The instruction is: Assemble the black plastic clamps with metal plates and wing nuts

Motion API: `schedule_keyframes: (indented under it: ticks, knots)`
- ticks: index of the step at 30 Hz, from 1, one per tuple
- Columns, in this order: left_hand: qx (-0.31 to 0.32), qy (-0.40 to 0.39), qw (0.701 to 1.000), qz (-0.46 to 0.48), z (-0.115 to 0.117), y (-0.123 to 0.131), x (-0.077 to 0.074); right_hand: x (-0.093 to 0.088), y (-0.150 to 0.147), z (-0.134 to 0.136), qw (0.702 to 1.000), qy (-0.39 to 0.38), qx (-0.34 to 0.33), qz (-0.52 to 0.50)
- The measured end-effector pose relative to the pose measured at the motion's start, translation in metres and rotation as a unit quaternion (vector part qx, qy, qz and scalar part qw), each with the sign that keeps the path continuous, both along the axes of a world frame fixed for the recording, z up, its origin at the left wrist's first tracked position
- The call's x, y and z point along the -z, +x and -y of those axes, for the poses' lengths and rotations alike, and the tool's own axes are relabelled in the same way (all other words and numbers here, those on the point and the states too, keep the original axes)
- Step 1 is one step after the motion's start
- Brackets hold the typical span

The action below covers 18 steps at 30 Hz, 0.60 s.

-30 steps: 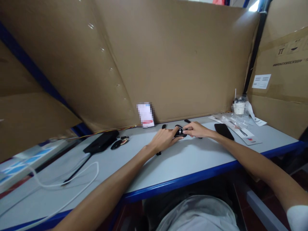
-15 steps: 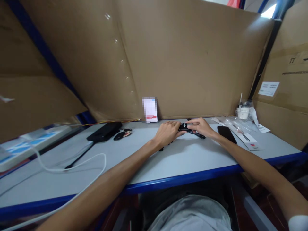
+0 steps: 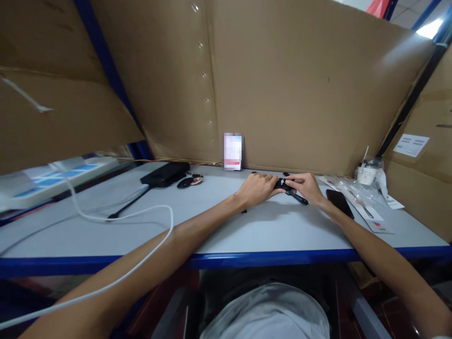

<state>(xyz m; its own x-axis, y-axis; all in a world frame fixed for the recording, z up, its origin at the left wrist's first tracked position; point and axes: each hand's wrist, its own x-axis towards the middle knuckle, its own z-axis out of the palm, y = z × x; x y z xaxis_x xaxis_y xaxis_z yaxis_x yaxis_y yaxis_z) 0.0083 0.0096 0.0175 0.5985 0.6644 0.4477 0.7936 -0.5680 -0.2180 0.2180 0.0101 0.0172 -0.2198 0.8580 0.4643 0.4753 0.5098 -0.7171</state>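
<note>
Over the middle of the table, both hands work at a small black oblong object point(image 3: 280, 183) with a white mark on its face. My left hand point(image 3: 256, 189) is wrapped round its left side, thumb along the near edge. The thumb and fingers of my right hand point(image 3: 307, 187) are pinched together at its right end; whether they also hold a smaller part cannot be made out. Just under the right hand lies a black, rod-like handle point(image 3: 300, 198). A dark bit by the left wrist is mostly hidden.
A lit phone point(image 3: 233, 153) leans on the cardboard wall point(image 3: 275, 84). Right of my hands lie a dark phone point(image 3: 339, 204), plastic packaging point(image 3: 363, 200) and a cup point(image 3: 366, 174). Leftward are a black box point(image 3: 165, 174), keys point(image 3: 190, 181), a power strip point(image 3: 70, 181) and a white cable point(image 3: 172, 221) crossing my left forearm.
The head view has shifted and tilted, so the scene sits differently. My right thumb and fingers have drawn closer together at the black object, which stays in my left hand.
</note>
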Motion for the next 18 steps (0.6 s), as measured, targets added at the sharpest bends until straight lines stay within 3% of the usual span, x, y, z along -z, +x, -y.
schedule_keyframes:
  ticks: [9,15,18]
  knots:
    - [0.008,-0.023,1.0,0.002,0.0041,-0.0007,-0.0014,-0.0018,0.0001,0.0009,0.99,0.017,0.013,0.14]
    - [0.039,-0.033,0.999,-0.009,0.0029,-0.001,0.0011,-0.0058,0.0058,-0.0021,0.976,-0.101,-0.071,0.178]
    - [0.056,-0.049,0.997,0.011,-0.0005,-0.0013,0.0034,-0.0068,0.0056,-0.0038,0.97,-0.136,-0.08,0.185]
